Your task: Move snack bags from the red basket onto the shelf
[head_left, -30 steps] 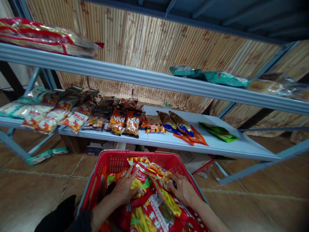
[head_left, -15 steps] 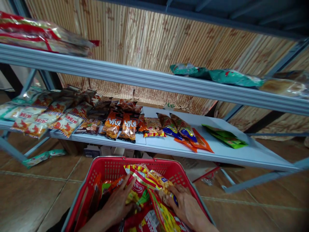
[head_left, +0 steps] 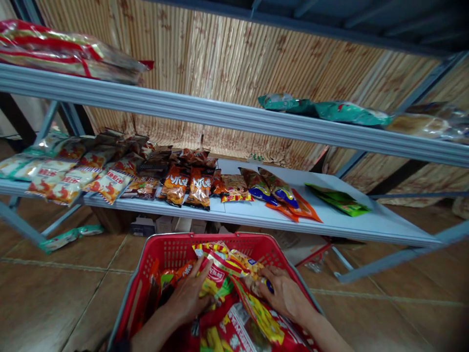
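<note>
A red plastic shopping basket (head_left: 166, 240) full of packaged snacks is in front of me. My left hand (head_left: 188, 296) lies over a red and yellow snack bag (head_left: 216, 275), fingers stretched and thumb apart. My right hand (head_left: 284, 293) is at the basket's right side, its fingers curled over a snack bag (head_left: 252, 266) with yellow and blue printing; part of that bag is hidden under the fingers. Between and below the hands lie a yellow and red packet (head_left: 262, 313) and a red bag with white lettering (head_left: 236, 325). Orange packets (head_left: 183, 271) show beyond my left hand.
Behind the basket, a low white shelf (head_left: 351, 227) carries rows of snack bags (head_left: 176, 183) and green packets (head_left: 340, 199). The upper shelf's blue-grey beam (head_left: 212, 110) runs across, with teal bags (head_left: 351, 113) on it. Teal packets (head_left: 71, 238) lie on the tiled floor.
The view has shifted slightly, and the basket appears a little further right. Both hands stay on the bags in nearly the same pose.
</note>
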Motion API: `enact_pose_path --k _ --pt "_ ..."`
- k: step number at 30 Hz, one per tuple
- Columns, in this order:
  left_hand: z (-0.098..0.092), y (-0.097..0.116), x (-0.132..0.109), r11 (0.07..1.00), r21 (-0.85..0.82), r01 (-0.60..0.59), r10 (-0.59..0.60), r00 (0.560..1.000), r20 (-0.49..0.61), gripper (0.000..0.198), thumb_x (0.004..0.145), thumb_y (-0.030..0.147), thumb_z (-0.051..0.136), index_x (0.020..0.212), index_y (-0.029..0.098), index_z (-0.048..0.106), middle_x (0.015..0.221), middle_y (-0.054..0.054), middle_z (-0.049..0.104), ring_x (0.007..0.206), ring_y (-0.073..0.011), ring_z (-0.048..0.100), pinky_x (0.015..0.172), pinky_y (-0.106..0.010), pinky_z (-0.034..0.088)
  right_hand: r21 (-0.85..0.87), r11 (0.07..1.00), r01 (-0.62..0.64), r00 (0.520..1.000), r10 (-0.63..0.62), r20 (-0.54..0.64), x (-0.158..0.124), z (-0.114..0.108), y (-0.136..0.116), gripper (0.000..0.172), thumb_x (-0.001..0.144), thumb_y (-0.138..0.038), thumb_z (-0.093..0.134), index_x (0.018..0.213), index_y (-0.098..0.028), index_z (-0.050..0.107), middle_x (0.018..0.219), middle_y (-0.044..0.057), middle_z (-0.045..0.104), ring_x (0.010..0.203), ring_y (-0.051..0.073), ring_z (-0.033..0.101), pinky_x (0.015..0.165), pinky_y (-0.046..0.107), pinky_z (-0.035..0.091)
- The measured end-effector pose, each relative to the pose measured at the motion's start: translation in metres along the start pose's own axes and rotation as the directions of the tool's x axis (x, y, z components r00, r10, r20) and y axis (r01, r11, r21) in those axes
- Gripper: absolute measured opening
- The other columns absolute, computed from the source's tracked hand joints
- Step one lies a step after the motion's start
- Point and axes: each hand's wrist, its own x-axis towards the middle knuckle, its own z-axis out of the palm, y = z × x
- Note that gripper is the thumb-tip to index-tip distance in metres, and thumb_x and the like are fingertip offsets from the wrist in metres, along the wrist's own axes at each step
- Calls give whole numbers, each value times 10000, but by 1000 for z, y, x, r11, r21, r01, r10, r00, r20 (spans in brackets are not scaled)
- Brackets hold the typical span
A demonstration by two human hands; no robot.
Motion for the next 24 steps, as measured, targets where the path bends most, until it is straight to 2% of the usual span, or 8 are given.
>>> enact_pose_path --k 4,9,16,20,24 --pt "4 0 3 1000 -17 9 -9 1000 12 837 692 226 528 1441 287 161 1527 27 5 1384 -214 150 1102 -322 223 18 999 -44 998 43 48 -3 -7 -2 382 843 -439 408 1051 -208 630 1089 116 636 985 247 586 869 346 420" --pt "6 5 3 998 27 55 -55 998 -8 823 704 193 499 1445 255 146 1527 0 -12 1380 -203 168 1100 -316 225 22 1000 -12 998 11 56 -5 -14 -8 412 868 -448 363 1041 -183 627 1083 127 629 1007 250 573 890 359 403" --pt "5 2 -1 998 55 -12 15 999 -48 782 738 278 517 1442 207 184 1525 -52 36 1366 -223 219 1079 -320 264 -17 1000 -13 1000 14 25 -12 -14 -12 452 869 -473 354 1089 -172 610 1106 132 617 1030 253 560 904 345 392" --pt "6 -2 0 999 36 -24 26 998 -57 768 744 318 523 1437 231 205 1526 -51 52 1347 -231 272 1063 -330 294 -6 1000 -24 999 25 32 -14 -12 -12 454 869 -466 359 1118 -171 598 1142 132 609 1047 245 556 903 328 393" --pt "5 -3 0 998 28 -49 51 996 -72 810 720 321 560 1438 252 193 1527 -40 85 1363 -227 227 1072 -336 278 -38 998 -43 999 44 17 -13 -10 -10 428 853 -448 395 1101 -170 606 1108 131 625 1016 243 572 882 322 402"
